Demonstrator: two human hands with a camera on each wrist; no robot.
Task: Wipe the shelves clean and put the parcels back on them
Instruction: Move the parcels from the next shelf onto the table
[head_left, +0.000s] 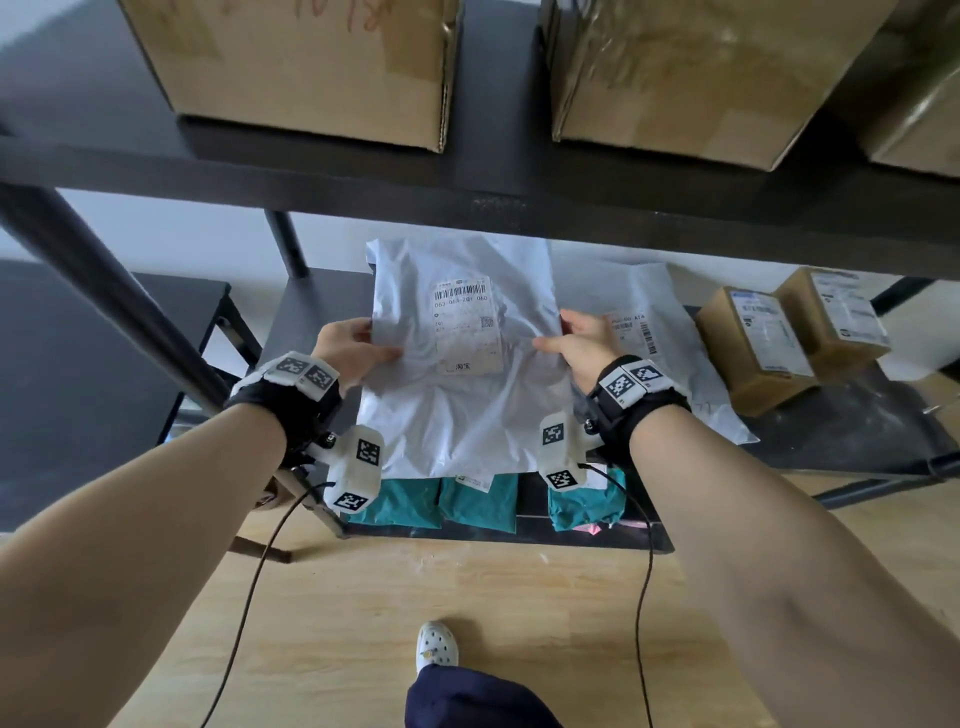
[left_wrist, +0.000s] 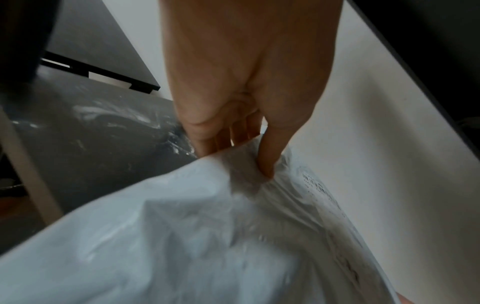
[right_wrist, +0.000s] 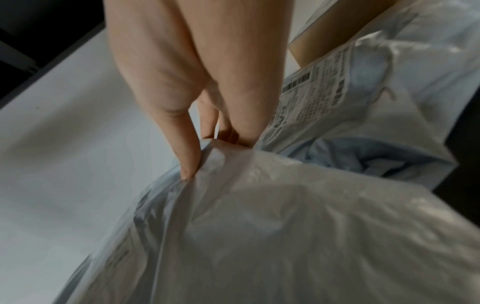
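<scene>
A large white plastic mailer parcel (head_left: 457, 374) with a barcode label is held over the dark middle shelf (head_left: 841, 431), under the upper shelf board. My left hand (head_left: 358, 348) pinches its left edge, thumb on top, the other fingers beneath. My right hand (head_left: 576, 338) pinches its right edge the same way. In the left wrist view my left hand (left_wrist: 233, 152) grips the crumpled parcel (left_wrist: 182, 236). In the right wrist view my right hand (right_wrist: 207, 152) grips the parcel (right_wrist: 285, 226). A second white mailer (head_left: 639, 322) lies on the shelf under my right hand.
Two small brown boxes (head_left: 789, 338) stand at the shelf's right end. Large cardboard boxes (head_left: 311, 67) sit on the upper shelf (head_left: 493, 171). Teal parcels (head_left: 478, 501) lie on the lowest shelf. A slanted black post (head_left: 119, 312) stands left. The bare shelf surface (left_wrist: 103, 127) shows white smears.
</scene>
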